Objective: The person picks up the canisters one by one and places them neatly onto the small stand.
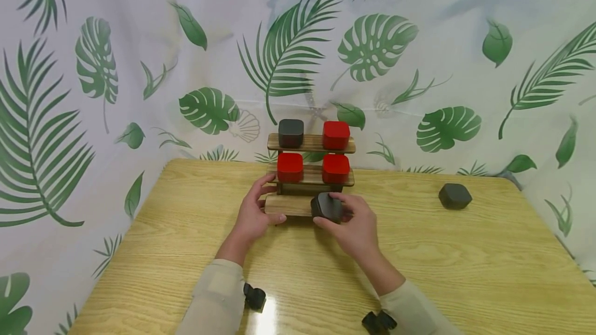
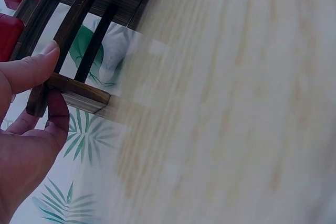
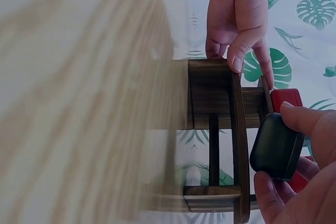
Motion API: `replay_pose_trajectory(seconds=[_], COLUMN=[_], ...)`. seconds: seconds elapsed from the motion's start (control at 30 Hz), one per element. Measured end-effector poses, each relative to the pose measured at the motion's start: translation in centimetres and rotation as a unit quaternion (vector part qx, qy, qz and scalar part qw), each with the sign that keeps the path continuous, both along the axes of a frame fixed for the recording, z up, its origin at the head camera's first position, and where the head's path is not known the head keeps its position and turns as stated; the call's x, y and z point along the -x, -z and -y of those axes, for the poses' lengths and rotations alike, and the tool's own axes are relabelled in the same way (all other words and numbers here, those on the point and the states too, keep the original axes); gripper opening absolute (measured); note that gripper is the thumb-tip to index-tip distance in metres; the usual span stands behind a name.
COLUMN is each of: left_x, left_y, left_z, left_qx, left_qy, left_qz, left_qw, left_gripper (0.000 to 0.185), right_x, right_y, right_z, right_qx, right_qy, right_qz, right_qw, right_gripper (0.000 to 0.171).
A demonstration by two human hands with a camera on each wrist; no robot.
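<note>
A three-tier wooden display stand is at the back of the table. My left hand pinches the left end of its lowest shelf; the left wrist view shows the thumb on top and fingers curled beneath. In my right hand is a black rounded-square box, gripped between thumb and fingers over the right part of that shelf. The right wrist view shows a narrow gap between this black box and the shelf edge. Its far side is hidden by my fingers.
On the top shelf stand a black box and a red box. Two red boxes, left and right, sit on the middle shelf. Another black box lies on the table at the right. A leaf-print cloth hangs behind.
</note>
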State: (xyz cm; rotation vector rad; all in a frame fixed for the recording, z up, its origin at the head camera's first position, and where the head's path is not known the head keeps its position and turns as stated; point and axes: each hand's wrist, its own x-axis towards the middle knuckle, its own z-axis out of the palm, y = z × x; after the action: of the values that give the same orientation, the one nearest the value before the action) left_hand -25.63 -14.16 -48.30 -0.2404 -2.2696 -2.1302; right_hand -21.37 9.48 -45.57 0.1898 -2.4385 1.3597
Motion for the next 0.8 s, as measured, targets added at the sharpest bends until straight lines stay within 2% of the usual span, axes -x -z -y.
replay_pose_trajectory(seconds=[0.13, 0.37, 0.6, 0.8], left_x=[-0.2, -1.7, -0.1, 0.0], left_y=[-0.4, -2.8, 0.1, 0.1], left_z=[0.0, -0.1, 0.0, 0.0], left_qx=[-0.002, 0.001, 0.002, 0.005], left_qy=[0.004, 0.011, 0.002, 0.000], left_qz=[0.006, -0.002, -0.006, -0.003], left_qw=[1.0000, 0.9999, 1.0000, 1.0000], left_gripper=[0.099, 0.092, 0.098, 0.098], right_x=[0.3, 0.6, 0.8, 1.1], right_y=[0.1, 0.2, 0.3, 0.4], right_z=[0.5, 1.4, 2.3, 2.9], right_qx=[-0.006, -0.003, -0.003, 0.000], right_qy=[-0.006, -0.015, -0.019, -0.029], right_qz=[-0.004, -0.010, -0.013, -0.022], right_qw=[1.000, 1.000, 1.000, 0.999], right_gripper=[0.059, 0.057, 0.056, 0.056])
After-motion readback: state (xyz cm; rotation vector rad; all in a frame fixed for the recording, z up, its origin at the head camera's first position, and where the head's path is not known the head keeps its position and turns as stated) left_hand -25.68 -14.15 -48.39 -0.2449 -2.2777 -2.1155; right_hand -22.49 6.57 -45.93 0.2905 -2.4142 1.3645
